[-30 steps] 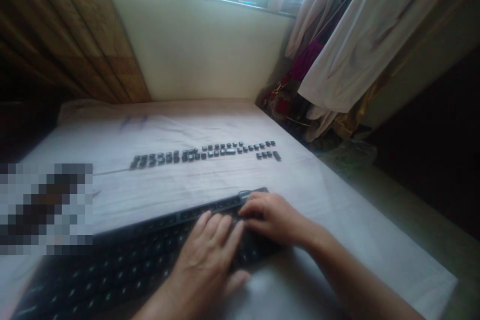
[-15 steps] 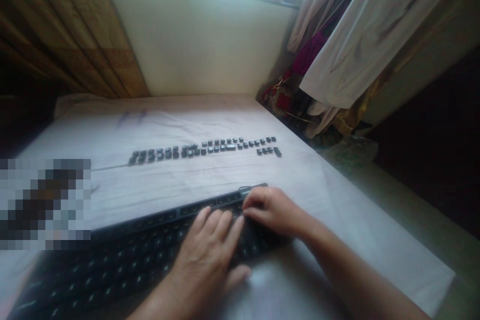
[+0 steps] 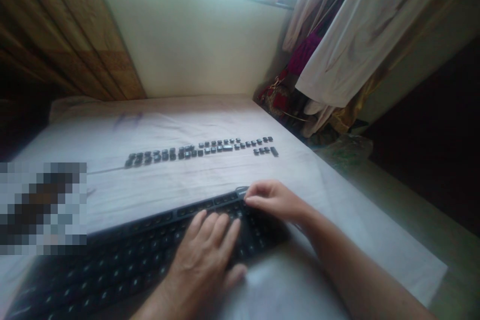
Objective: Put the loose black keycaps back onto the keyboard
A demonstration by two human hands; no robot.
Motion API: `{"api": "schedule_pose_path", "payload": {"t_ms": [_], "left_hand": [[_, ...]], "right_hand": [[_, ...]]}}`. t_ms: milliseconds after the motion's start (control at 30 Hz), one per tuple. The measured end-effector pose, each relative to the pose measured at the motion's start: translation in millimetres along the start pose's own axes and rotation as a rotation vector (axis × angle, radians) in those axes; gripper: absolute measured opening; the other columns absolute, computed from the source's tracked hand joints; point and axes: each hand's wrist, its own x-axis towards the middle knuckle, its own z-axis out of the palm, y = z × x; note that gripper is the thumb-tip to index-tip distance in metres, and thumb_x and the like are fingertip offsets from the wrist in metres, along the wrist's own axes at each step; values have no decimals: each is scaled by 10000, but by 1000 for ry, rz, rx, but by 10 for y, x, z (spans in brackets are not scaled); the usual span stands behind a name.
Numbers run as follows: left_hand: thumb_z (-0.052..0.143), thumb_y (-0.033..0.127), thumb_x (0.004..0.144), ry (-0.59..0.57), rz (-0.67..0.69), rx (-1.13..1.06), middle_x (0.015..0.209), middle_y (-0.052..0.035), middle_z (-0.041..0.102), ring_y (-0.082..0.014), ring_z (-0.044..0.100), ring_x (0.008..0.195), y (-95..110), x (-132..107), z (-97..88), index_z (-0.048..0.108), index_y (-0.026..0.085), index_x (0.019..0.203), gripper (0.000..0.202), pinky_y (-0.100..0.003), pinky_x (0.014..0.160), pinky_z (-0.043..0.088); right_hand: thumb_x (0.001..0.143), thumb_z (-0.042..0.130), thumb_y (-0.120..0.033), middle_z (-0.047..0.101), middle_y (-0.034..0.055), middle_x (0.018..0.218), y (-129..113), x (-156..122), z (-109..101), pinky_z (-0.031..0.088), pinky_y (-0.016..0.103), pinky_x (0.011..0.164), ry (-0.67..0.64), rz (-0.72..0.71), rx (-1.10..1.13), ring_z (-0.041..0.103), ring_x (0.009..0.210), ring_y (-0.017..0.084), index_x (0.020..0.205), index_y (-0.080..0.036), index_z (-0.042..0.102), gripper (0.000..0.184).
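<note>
A black keyboard lies at an angle across the front of the cloth, its keycaps off and small pale points showing across it. My left hand rests palm down over its right-middle part, fingers stretched and thumb apart. Near the keyboard's upper right corner, my right hand has thumb and forefinger pinched together. Whatever may be between those fingertips is too small to make out. Beyond the keyboard, several loose black keycaps are laid out in rough rows.
A pale, creased cloth covers the surface. Brown curtains hang at the back left. Clothes hang at the right beside the surface's edge. A blurred-out patch covers the left side.
My right hand has risen slightly off the keys, toward the keyboard's upper edge, still pinched. My left hand stays on the keyboard. The whole view has shifted a little.
</note>
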Motion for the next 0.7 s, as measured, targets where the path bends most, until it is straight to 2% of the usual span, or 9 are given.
{"api": "schedule_pose_path", "payload": {"t_ms": [167, 300, 433, 567, 633, 700], "left_hand": [[543, 482, 931, 39, -30, -26, 1235, -66, 644, -234, 550, 1156, 72, -63, 42, 624, 192, 1234, 428, -409, 1115, 280], [496, 467, 957, 42, 5, 5, 1275, -63, 632, -226, 536, 1187, 68, -95, 79, 605, 196, 1261, 421, -390, 1123, 259], [493, 501, 940, 118, 61, 39, 1215, -58, 656, -223, 547, 1148, 7, -103, 181, 631, 196, 1213, 432, -379, 1133, 242], [424, 507, 967, 258, 135, 93, 1092, -50, 688, -202, 570, 1063, -75, -79, 269, 682, 199, 1099, 423, -372, 1155, 207], [383, 517, 989, 272, 198, 135, 1072, -42, 694, -196, 574, 1043, -109, -69, 277, 691, 206, 1095, 450, -365, 1153, 217], [385, 462, 1006, 280, 200, 149, 1064, -28, 700, -189, 575, 1040, -133, -75, 276, 695, 215, 1093, 405, -358, 1155, 221]], "right_hand": [[627, 789, -554, 580, -39, 619, 6, 19, -86, 376, 239, 586, 54, 71, 240, 475, 584, 98, 714, -164, 639, 426], [596, 805, -563, 475, -74, 517, 25, 43, -89, 280, 218, 513, 110, 85, 342, 362, 501, 67, 666, -165, 609, 449], [588, 807, -572, 457, -80, 496, 23, 65, -96, 263, 214, 494, 142, 95, 361, 344, 482, 62, 658, -167, 600, 460], [652, 768, -566, 542, -47, 557, 17, 117, -218, 340, 216, 501, 89, 57, 199, 438, 509, 82, 706, -159, 645, 428], [747, 703, -496, 633, -9, 636, 32, 183, -343, 423, 238, 550, 113, 13, -36, 540, 572, 117, 772, -159, 691, 338], [828, 622, -383, 711, 23, 750, 65, 279, -493, 492, 271, 654, 221, -25, -373, 630, 686, 155, 836, -172, 727, 236]]}}
